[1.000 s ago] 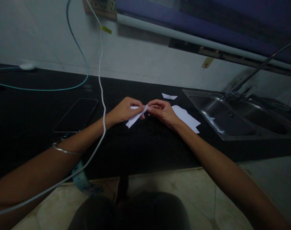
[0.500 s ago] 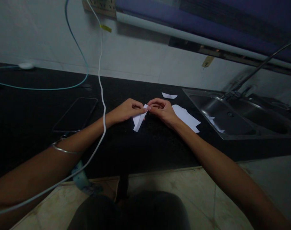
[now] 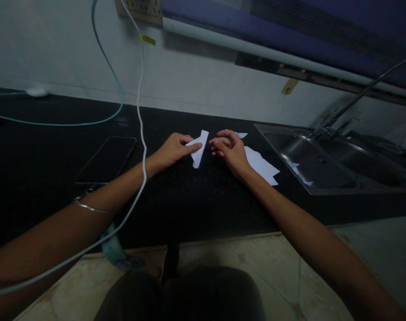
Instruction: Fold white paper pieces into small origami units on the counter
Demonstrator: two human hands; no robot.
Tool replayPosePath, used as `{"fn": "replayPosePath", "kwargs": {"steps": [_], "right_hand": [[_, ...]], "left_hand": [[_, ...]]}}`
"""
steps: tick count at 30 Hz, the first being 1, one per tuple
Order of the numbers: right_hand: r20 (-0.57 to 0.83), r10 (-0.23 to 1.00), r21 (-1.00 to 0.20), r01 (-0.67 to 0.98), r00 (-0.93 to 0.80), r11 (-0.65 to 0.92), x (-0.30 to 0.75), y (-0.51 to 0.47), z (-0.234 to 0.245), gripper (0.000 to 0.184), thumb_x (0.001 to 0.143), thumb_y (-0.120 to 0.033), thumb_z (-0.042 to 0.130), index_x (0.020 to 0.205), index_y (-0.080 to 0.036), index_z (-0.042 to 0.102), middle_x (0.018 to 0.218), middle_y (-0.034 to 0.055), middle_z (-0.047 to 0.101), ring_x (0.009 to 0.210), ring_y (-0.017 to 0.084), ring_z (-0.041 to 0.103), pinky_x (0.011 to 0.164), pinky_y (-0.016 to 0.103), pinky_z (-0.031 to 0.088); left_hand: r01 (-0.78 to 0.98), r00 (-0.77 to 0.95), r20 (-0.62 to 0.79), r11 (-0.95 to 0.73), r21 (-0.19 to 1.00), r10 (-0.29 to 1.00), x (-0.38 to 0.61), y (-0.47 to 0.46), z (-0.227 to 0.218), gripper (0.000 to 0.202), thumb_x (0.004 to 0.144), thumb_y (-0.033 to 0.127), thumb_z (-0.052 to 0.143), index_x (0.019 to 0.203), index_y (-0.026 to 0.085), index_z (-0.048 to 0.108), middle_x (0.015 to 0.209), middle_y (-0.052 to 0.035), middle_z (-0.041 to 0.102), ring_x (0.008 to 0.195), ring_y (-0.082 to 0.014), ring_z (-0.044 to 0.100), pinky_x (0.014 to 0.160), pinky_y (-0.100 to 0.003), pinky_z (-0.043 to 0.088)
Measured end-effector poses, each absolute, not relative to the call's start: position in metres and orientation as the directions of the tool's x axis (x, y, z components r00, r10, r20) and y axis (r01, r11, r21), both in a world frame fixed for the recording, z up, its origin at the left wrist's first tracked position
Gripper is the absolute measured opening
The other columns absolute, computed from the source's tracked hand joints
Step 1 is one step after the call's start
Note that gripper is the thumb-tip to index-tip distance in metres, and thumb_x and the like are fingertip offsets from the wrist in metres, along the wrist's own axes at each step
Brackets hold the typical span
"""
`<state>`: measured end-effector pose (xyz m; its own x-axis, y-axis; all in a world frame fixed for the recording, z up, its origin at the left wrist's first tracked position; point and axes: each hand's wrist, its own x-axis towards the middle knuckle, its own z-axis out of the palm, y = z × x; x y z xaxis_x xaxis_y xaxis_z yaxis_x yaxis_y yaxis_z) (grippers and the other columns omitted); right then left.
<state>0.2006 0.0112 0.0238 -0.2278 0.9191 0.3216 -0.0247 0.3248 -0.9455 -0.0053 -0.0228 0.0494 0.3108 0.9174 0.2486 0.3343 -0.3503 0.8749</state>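
Left hand (image 3: 171, 152) pinches folded white paper (image 3: 198, 150) at its upper end. The paper is tilted just above the worktop (image 3: 189, 205), mid-depth, nearer the back edge. Right hand (image 3: 230, 151) is just beside it, clear of the paper, fingers loosely curled, gripping nothing. Loose sheets (image 3: 261, 166) lie right of that hand, toward the sink (image 3: 310, 167). Phone (image 3: 105, 160) lies to the left.

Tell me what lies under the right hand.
Under the right hand: the black counter and an edge of the loose white sheets. A small paper scrap peeks out beyond the fingers. How far either reaches beneath the palm is covered. The left hand holds folded paper apart.
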Motion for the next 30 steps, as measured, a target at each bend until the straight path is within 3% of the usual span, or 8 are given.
{"fn": "replayPosePath", "kwargs": {"steps": [3,7,13,18,23,26,28,30], "right_hand": [[0.340,0.898,-0.934,0.012,-0.279,0.357,0.198,0.006,0.024,0.046,0.073,-0.050,0.074,0.106,-0.028,0.050,0.092,0.0006,0.065,0.078,0.015,0.062,0.069,0.029,0.053],[0.343,0.859,-0.920,0.047,-0.379,0.388,0.194,-0.001,0.025,0.044,0.076,-0.050,0.071,0.108,-0.027,0.051,0.092,0.0009,0.064,0.075,0.014,0.061,0.067,0.028,0.052],[0.331,0.833,-0.906,0.097,-0.442,0.412,0.192,-0.012,0.031,0.058,0.069,-0.045,0.079,0.117,-0.029,0.051,0.104,0.0030,0.064,0.080,0.015,0.062,0.065,0.027,0.052],[0.418,0.811,-0.836,0.175,-0.410,0.520,0.194,-0.012,0.032,0.037,0.077,-0.044,0.073,0.107,-0.026,0.063,0.109,0.0045,0.063,0.094,0.021,0.060,0.070,0.031,0.052],[0.440,0.816,-0.843,0.140,-0.375,0.519,0.196,-0.005,0.028,0.029,0.082,-0.047,0.067,0.101,-0.024,0.066,0.097,0.0035,0.065,0.087,0.019,0.061,0.072,0.034,0.054],[0.448,0.818,-0.861,0.070,-0.361,0.503,0.196,-0.004,0.028,0.030,0.081,-0.047,0.068,0.102,-0.024,0.066,0.096,0.0028,0.065,0.084,0.018,0.062,0.069,0.033,0.056],[0.443,0.821,-0.871,0.042,-0.359,0.489,0.196,-0.004,0.029,0.031,0.079,-0.047,0.070,0.100,-0.024,0.066,0.097,0.0029,0.065,0.086,0.018,0.062,0.070,0.034,0.058],[0.433,0.825,-0.882,0.021,-0.363,0.472,0.195,-0.005,0.030,0.032,0.078,-0.047,0.071,0.100,-0.024,0.066,0.098,0.0031,0.066,0.088,0.019,0.063,0.071,0.034,0.059]], "left_hand": [[0.280,0.228,0.205,-0.266,0.922,0.952,-0.005,-0.019,0.046,0.031,0.084,0.042,0.064,0.067,0.017,0.066,0.052,0.0015,0.054,0.046,-0.0085,0.044,0.045,-0.024,0.031],[0.111,0.194,0.123,-0.146,0.983,0.973,-0.003,-0.015,0.041,0.024,0.082,0.039,0.068,0.074,0.016,0.067,0.065,-0.0047,0.064,0.050,-0.0089,0.050,0.041,-0.023,0.029],[-0.112,0.115,0.045,-0.032,0.993,0.992,-0.008,-0.008,0.037,0.018,0.079,0.029,0.068,0.088,0.014,0.068,0.087,-0.0114,0.071,0.070,-0.0138,0.064,0.046,-0.020,0.041],[-0.155,0.190,0.006,0.024,0.988,0.982,-0.008,-0.006,0.036,0.019,0.080,0.029,0.066,0.093,0.015,0.068,0.080,-0.0072,0.068,0.065,-0.0120,0.062,0.052,-0.022,0.046],[0.061,0.124,0.008,-0.016,0.998,0.992,-0.007,-0.011,0.040,0.033,0.082,0.041,0.065,0.104,0.017,0.062,0.090,-0.0081,0.064,0.075,-0.0170,0.061,0.057,-0.026,0.048],[0.319,-0.011,0.212,-0.198,0.927,0.977,-0.008,-0.011,0.044,0.048,0.080,0.044,0.068,0.118,0.018,0.053,0.114,-0.0115,0.060,0.099,-0.0237,0.059,0.073,-0.031,0.050],[0.432,0.075,0.367,-0.362,0.826,0.927,-0.010,-0.012,0.048,0.053,0.079,0.041,0.070,0.123,0.019,0.051,0.127,-0.0109,0.056,0.115,-0.0262,0.052,0.088,-0.034,0.047],[0.436,0.252,0.372,-0.449,0.780,0.893,-0.012,-0.014,0.051,0.043,0.083,0.040,0.064,0.120,0.019,0.055,0.126,-0.0088,0.058,0.116,-0.0249,0.053,0.094,-0.035,0.043]]}}
